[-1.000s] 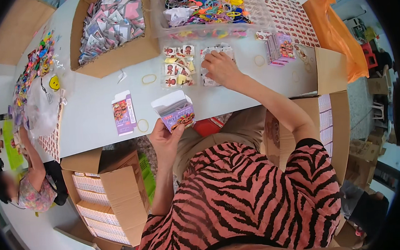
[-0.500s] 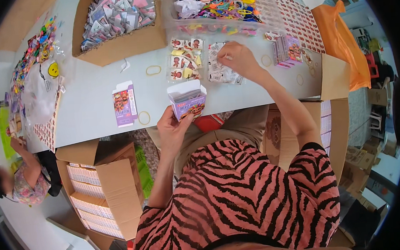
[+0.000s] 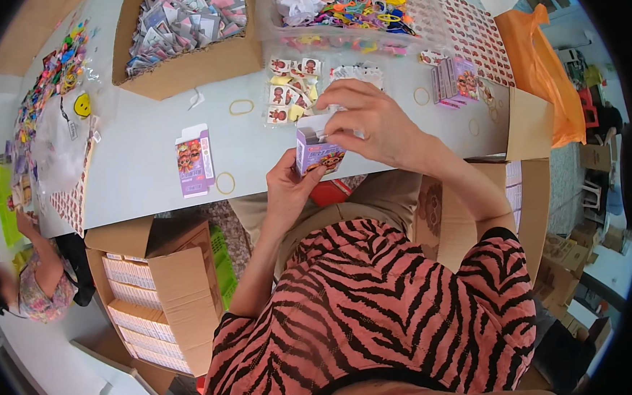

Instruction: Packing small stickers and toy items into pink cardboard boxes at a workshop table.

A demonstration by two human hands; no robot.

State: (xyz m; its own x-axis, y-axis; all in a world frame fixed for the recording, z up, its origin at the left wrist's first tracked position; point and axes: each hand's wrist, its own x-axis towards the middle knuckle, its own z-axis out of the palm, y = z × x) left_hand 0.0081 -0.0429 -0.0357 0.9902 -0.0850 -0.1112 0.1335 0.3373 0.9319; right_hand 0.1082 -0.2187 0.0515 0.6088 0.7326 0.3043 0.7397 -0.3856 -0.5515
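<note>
My left hand (image 3: 290, 188) grips a small purple carton (image 3: 321, 157) with its top flaps up, just over the table's near edge. At its mouth, my right hand (image 3: 380, 128) has its fingers pinched on a small white packet, mostly hidden by them. Partly behind that hand lies a clear bag of white packets (image 3: 359, 73). Left of it is a clear bag of cartoon-figure cards (image 3: 288, 94). A flattened purple carton (image 3: 195, 165) lies farther left, with a rubber band (image 3: 225, 183) beside it.
At the back stand a cardboard box of small cards (image 3: 190, 31) and a plastic tub of colourful trinkets (image 3: 348, 11). Several filled cartons (image 3: 457, 80) stand right, near an orange bag (image 3: 540, 75). An open box of packed cartons (image 3: 138, 302) sits lower left. Another person (image 3: 43, 283) works far left.
My right hand has come from the bag of white packets back to the carton's mouth. The left hand has shifted the carton slightly right.
</note>
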